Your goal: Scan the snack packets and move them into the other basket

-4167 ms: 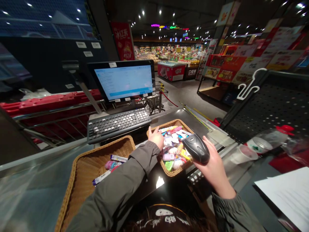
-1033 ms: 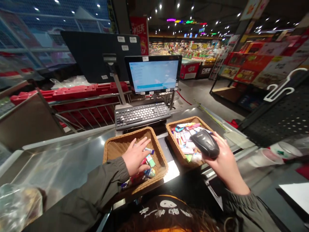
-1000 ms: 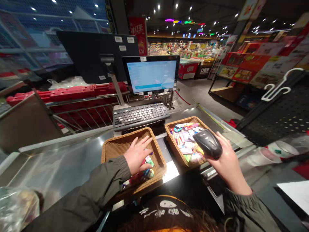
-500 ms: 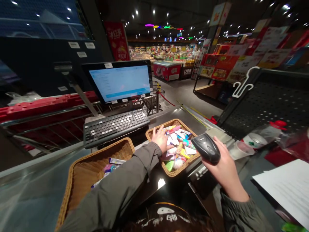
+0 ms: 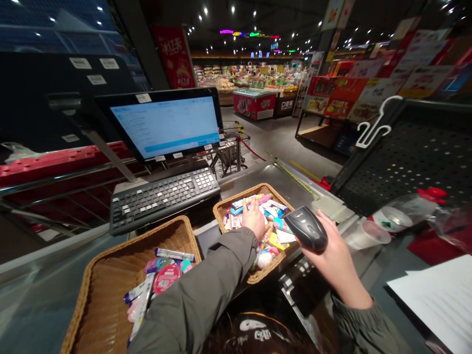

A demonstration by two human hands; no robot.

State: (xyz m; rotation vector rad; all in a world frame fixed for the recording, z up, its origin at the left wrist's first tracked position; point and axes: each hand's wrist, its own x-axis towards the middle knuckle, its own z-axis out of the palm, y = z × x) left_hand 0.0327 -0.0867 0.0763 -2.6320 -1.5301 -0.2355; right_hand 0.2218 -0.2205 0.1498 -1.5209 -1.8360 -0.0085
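Note:
My left hand (image 5: 255,220) reaches into the right wicker basket (image 5: 220,216), palm down, fingers stretched out over the small packaged sweets (image 5: 277,225) there. Nothing is visible gripped in it. My right hand (image 5: 336,260) is wrapped round a black handheld barcode scanner (image 5: 309,228), held above that basket's right edge. Under my left forearm stands a larger wicker basket (image 5: 99,290). In it lie several thin wrapped sticks and a round red-lidded pack (image 5: 167,278); my sleeve hides part of its contents.
Behind the baskets stand a black keyboard (image 5: 165,199) and a lit monitor (image 5: 167,124) on an arm. To the right are a clear plastic cup (image 5: 368,235), a white can (image 5: 391,219) and papers (image 5: 438,300). A black perforated panel (image 5: 416,152) rises behind them.
My left hand has moved from the right basket's left edge further in over the sweets. The view has shifted, showing more of the left basket. The scanner stays in my right hand.

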